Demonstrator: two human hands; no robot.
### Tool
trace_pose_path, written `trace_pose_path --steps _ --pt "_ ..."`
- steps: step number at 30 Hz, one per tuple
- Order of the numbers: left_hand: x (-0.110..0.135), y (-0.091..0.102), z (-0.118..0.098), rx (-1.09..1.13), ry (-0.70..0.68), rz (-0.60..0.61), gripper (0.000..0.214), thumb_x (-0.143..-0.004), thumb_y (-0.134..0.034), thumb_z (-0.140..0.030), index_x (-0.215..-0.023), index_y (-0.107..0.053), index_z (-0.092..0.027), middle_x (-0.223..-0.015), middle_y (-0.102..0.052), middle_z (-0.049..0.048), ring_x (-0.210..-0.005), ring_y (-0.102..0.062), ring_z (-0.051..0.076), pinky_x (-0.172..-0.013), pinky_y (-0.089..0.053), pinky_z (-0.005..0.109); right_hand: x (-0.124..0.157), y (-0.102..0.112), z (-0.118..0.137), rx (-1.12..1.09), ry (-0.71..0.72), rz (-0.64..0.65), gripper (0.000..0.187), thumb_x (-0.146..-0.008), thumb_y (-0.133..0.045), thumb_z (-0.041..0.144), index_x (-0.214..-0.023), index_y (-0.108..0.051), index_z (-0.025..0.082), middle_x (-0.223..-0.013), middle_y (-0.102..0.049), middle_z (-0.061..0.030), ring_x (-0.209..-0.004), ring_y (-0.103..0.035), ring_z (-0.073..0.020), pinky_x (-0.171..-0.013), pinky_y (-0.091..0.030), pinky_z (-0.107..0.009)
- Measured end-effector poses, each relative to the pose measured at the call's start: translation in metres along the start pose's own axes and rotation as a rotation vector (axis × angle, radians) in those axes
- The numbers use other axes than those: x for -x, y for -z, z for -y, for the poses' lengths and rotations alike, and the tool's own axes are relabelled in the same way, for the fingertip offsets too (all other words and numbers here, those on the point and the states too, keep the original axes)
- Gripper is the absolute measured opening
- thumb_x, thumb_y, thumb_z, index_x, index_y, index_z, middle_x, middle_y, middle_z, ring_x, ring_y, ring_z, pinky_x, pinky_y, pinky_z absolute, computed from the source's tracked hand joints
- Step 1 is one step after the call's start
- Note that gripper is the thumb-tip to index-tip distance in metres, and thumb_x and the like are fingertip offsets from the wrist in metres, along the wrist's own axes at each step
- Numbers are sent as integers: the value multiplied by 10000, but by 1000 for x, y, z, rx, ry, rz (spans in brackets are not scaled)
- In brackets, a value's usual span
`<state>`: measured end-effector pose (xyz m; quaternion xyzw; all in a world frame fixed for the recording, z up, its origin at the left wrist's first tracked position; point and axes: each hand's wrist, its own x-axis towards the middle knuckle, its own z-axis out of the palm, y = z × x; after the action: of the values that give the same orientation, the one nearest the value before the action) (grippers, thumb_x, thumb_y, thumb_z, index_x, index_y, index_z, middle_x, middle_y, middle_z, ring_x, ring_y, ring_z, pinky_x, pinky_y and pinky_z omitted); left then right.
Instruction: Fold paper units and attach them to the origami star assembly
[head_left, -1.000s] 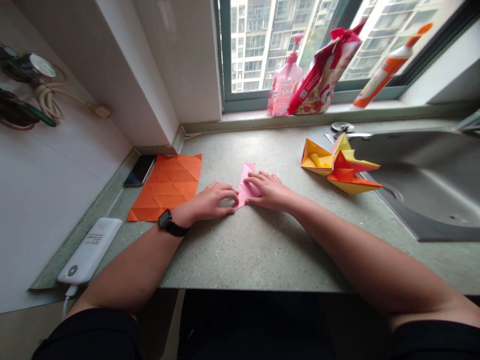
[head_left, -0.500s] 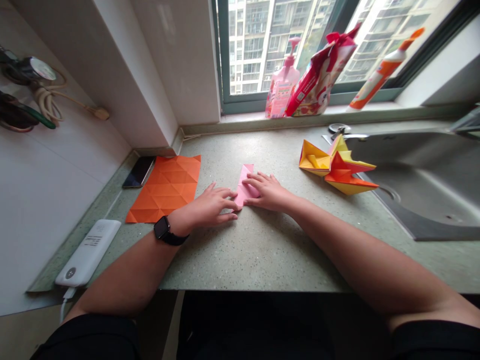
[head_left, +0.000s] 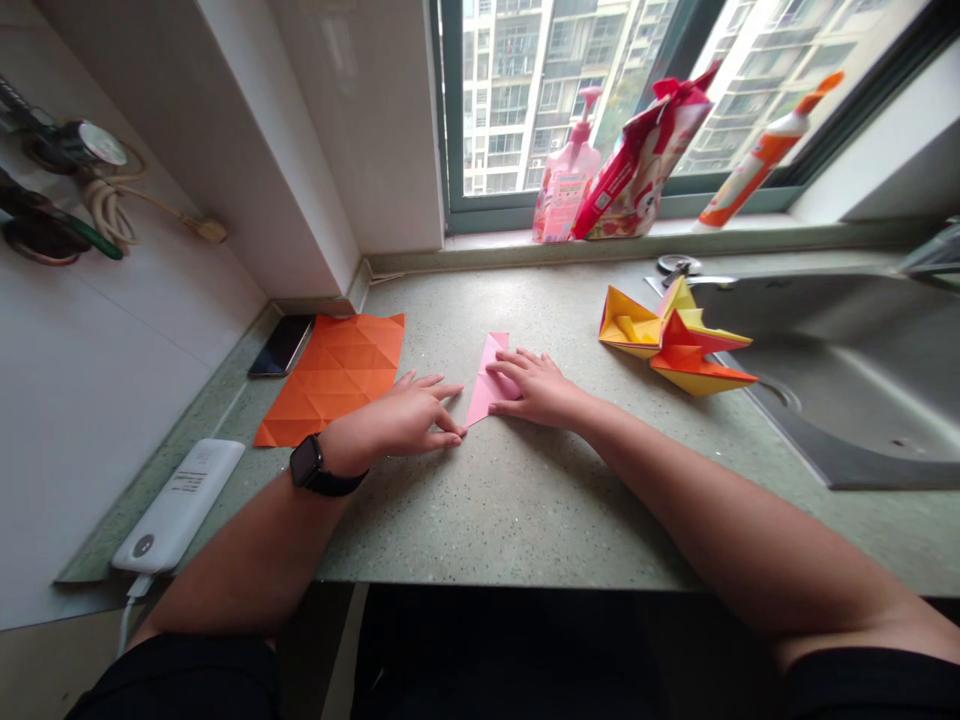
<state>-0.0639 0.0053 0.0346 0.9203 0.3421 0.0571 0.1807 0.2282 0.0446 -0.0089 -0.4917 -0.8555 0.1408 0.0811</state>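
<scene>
On the table [head_left: 480,515], a big orange paper [head_left: 337,370] full of creases lies on the left, with a dark phone [head_left: 282,346] at its far left side. A white box with a cord [head_left: 178,508] is nearer, also on the left. Folded paper shapes [head_left: 705,378] sit on the right, by the sink [head_left: 892,360].

The pink paper [head_left: 482,390] lies flat in the middle, between the hands. The right hand [head_left: 536,388] rests on it, fingers a bit spread, pressing and not pinching, and hides its right part. The left hand [head_left: 409,418] has loose, spread fingers and holds nothing. One fingertip is at the paper's near tip; I can't tell if it touches. The sink is cut off on the right.

Half a second ago the left fingers were on the pink paper's left edge. Now they have slid left and near, and more pink shows. The right hand has stayed put.
</scene>
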Motion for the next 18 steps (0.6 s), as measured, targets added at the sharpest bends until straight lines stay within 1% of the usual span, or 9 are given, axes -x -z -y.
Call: trace_pose_path --steps 1,3,5,7,10,12,14,18 --pt "0 3 0 0 -22 -20 186 -1001 -783 -472 -928 -889 -338 -1559 -672 49 -1502 -535 409 -1266 -336 703 0 0 0 4 -2 1 730 -927 -771 683 -1556 -623 345 -1749 -470 -124 -1632 -362 -457 -1297 -292 -735" --pt "-3 8 -1 1 -67 -93 243 -1028 -747 -434 -875 -872 -293 -1440 -737 69 -1370 -638 348 -1235 -417 603 0 0 1 14 -16 7 741 -926 -771 686 -1561 -621 333 -1756 -460 -129 -1636 -356 -458 -1300 -291 -732" --pt "-8 9 -3 3 -93 -183 258 -1056 -701 -394 -898 -855 -261 -1287 -783 81 -1204 -705 281 -1145 -503 495 0 1 3 21 -28 12 751 -927 -772 681 -1567 -617 320 -1761 -450 -137 -1639 -350 -463 -1298 -291 -736" --pt "-13 6 -5 -2 -115 -239 219 -1064 -688 -376 -974 -842 -250 -1180 -796 78 -1104 -723 252 -1060 -539 440 0 3 5 25 -26 13 749 -928 -775 670 -1567 -620 312 -1759 -453 -144 -1637 -353 -467 -1294 -295 -741" --pt "-17 -4 -11 -42 -161 -240 194 -1078 -671 -361 -1111 -829 -255 -1162 -802 76 -1111 -718 256 -1036 -537 433 1 4 7 33 -17 10 746 -924 -781 655 -1565 -623 305 -1751 -465 -149 -1634 -363 -467 -1289 -307 -738" --pt "-19 -10 -15 -80 -185 -219 208 -1089 -649 -350 -1155 -825 -260 -1180 -803 79 -1135 -709 262 -1051 -530 440 2 5 7 38 -18 12 754 -927 -774 659 -1572 -616 301 -1754 -461 -148 -1637 -360 -461 -1287 -316 -728" --pt "-19 -12 -18 -106 -214 -190 202 -1090 -644 -332 -1144 -828 -268 -1188 -806 73 -1141 -702 261 -1069 -521 445 2 5 7 46 -21 18 768 -933 -759 677 -1583 -606 299 -1761 -452 -142 -1641 -356 -454 -1289 -322 -714" --pt "-19 -11 -17 -122 -247 -161 148 -1058 -693 -299 -1097 -833 -274 -1190 -821 43 -1127 -699 251 -1085 -499 447 3 5 7 79 -8 14 771 -946 -727 714 -1583 -612 295 -1762 -454 -133 -1637 -366 -445 -1300 -323 -685"
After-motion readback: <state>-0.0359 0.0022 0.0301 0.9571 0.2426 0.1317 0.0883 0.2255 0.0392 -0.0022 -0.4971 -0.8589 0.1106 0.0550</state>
